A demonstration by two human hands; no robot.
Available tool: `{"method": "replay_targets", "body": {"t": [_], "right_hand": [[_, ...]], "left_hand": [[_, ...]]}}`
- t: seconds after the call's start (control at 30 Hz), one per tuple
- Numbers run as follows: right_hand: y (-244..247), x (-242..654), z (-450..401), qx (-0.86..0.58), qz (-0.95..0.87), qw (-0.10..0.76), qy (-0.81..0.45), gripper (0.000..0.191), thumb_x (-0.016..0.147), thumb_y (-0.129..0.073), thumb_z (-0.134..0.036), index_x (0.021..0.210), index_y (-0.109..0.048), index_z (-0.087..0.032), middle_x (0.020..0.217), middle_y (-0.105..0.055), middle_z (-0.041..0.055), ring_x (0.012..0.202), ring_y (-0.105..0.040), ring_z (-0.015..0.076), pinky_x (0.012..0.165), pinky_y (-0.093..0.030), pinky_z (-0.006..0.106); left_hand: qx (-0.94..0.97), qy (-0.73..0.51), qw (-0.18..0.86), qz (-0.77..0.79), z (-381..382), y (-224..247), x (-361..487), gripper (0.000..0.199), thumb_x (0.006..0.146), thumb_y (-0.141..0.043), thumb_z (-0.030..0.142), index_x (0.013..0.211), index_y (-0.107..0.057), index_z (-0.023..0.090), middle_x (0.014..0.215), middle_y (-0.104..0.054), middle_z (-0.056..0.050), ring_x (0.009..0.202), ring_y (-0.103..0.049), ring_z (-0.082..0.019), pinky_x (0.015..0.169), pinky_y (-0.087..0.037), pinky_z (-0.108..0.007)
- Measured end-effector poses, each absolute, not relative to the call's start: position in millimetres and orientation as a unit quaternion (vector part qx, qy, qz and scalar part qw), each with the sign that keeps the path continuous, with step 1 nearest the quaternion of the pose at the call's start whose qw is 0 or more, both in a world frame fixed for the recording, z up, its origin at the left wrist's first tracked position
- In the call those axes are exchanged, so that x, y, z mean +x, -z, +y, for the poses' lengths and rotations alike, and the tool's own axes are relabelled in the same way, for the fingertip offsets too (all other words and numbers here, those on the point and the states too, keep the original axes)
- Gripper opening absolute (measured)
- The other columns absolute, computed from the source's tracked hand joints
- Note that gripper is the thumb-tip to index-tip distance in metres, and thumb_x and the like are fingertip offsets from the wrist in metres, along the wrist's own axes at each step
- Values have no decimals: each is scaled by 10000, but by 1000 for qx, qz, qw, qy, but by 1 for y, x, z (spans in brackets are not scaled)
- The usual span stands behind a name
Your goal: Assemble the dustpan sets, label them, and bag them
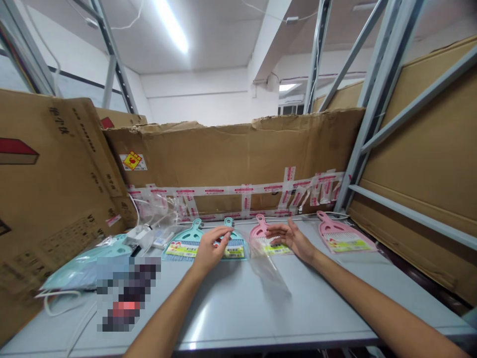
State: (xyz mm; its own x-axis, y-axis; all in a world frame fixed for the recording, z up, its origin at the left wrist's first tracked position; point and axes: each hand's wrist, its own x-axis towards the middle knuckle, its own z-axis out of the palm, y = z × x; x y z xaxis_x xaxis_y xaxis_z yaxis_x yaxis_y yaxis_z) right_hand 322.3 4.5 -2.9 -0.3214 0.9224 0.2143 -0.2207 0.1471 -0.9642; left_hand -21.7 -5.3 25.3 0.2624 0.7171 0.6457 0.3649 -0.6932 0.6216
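Observation:
My left hand [211,249] is over the teal dustpan and brush set [239,247], partly covering it. Its fingers are bent, with the thumb apart and nothing visible between them. My right hand [295,241] has its fingers stretched out beside a pink dustpan and brush set [260,229], hiding part of it; I see nothing held. A loose clear plastic bag [271,274] hangs over the front of that pink set and trails onto the table. Another teal set [179,243] lies to the left, and another pink set [345,237] to the right. All carry yellow-green labels.
More teal sets in clear wrap [84,266] are piled on the grey table [316,308] at left, near a white plug and cables [140,234]. A blurred-out patch lies in front. Taped cardboard [223,154] walls the back; metal shelf posts [367,129] stand right.

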Motion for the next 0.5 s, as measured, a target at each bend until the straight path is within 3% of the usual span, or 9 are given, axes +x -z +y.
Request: {"method": "replay_targets", "body": {"t": [0.13,0.23,0.33,0.5], "right_hand": [[9,319,3,-369,-636,477,-481,629,924,-742,-760,1248,-795,-223,1204,-808,134,1074,-757,301,965,-615,475],[18,313,3,-403,-680,449,-417,563,919,-793,-673,1272,-767,-235,1235,-801,118,1078,-759,284,972,-616,459],[28,309,6,-402,-709,439,-379,610,935,-802,-586,1431,-678,-253,1361,-765,129,1203,-738,287,1040,-603,466],[34,304,7,-421,-705,444,-360,695,910,-798,-531,1505,-596,-233,1379,-751,142,1129,-749,257,1074,-590,487]], "left_hand": [[744,-500,288,336,-7,-26,-20,436,1096,-566,516,1302,-839,246,1416,-741,-148,985,-724,-232,732,-604,-330],[712,-497,399,295,-6,-24,-17,534,1076,-534,599,1370,-810,249,1533,-642,-160,1035,-680,-239,725,-608,-324],[679,-491,475,268,-5,-20,-12,561,1021,-596,656,1362,-815,267,1579,-593,-158,1092,-671,-258,760,-623,-341],[643,-481,514,303,-10,-23,-3,531,906,-811,584,1320,-835,252,1628,-563,-157,1137,-698,-280,796,-621,-333]]}}
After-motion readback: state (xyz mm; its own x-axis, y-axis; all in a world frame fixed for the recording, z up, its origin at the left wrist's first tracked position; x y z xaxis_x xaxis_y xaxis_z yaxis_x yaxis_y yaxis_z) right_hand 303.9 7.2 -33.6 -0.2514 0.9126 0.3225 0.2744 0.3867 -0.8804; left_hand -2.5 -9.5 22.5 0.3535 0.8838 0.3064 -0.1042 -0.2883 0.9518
